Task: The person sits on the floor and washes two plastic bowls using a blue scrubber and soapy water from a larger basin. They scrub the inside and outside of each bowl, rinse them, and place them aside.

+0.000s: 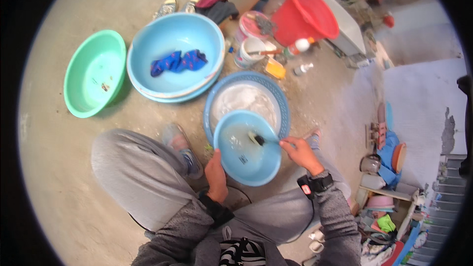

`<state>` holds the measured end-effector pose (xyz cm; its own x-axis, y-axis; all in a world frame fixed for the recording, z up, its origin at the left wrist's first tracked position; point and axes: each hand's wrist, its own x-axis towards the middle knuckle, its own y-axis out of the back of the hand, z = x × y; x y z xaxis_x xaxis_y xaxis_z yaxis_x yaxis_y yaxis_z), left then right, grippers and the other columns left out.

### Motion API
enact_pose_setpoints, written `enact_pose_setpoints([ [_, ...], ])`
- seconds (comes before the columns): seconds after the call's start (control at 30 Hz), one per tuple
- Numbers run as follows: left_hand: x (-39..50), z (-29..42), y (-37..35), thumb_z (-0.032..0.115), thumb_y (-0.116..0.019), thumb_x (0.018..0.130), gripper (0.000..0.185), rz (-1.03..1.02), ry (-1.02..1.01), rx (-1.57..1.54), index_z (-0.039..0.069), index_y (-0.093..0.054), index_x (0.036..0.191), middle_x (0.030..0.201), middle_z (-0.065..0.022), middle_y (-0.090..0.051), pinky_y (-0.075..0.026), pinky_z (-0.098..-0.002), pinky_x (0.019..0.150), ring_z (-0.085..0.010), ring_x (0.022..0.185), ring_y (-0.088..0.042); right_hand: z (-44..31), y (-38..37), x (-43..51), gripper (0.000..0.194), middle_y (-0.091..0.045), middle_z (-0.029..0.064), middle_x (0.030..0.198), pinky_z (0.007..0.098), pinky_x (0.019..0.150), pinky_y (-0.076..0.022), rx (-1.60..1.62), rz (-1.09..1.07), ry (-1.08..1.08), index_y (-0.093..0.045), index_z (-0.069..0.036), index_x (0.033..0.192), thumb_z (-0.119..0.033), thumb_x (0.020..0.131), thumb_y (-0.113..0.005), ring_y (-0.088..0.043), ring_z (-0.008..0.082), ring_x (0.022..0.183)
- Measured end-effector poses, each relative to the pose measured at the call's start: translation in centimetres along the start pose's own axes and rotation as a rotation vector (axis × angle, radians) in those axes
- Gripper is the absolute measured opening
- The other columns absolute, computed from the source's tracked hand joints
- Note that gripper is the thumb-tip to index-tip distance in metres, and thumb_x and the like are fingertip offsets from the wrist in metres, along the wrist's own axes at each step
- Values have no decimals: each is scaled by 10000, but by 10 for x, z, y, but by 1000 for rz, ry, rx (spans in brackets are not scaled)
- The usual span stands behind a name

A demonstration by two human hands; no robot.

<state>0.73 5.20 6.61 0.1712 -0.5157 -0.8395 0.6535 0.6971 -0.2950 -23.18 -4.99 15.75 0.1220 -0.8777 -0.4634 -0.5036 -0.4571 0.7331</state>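
Note:
My left hand (215,174) grips the near left rim of a small blue plastic basin (231,166), its thumb on the edge. The basin is tilted and holds some cloudy water. At its right rim, my right hand (301,151) pinches what looks like the thin bluish end of a small tool (259,140) with a dark and pale head. That head lies in or over the water; its exact kind is unclear. Under the basin stands a larger blue basin (284,109) with a perforated rim and whitish, foamy contents.
Stacked light-blue basins (155,38) hold a blue patterned cloth (179,62). A green basin (79,62) stands farther left. Ahead are a white tub (244,64), a red bucket (288,18), a yellow container (275,68) and a small bottle (303,69). Cluttered shelving (384,194) stands right.

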Motion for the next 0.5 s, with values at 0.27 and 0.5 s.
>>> enact_pose_setpoints([
  [0.27, 5, -4, -1, 354, -588, 989, 368, 45, -111, 63, 30, -662, 832, 732, 36, -568, -399, -251, 606, -66, 668, -503, -9, -11, 24, 322, -703, 198, 847, 361, 688, -517, 239, 47, 71, -714, 6, 887, -313, 844, -733, -694, 313, 781],
  [0.5, -2, 10, 6, 484, -569, 948, 441, 72, 9, 253, 57, -678, 953, 751, -10, -645, -421, -269, 451, -123, 574, -586, -44, -19, 11, 366, -645, 136, 657, 429, 563, -500, -149, 103, 410, -680, -70, 792, -432, 846, -691, -647, 342, 640],
])
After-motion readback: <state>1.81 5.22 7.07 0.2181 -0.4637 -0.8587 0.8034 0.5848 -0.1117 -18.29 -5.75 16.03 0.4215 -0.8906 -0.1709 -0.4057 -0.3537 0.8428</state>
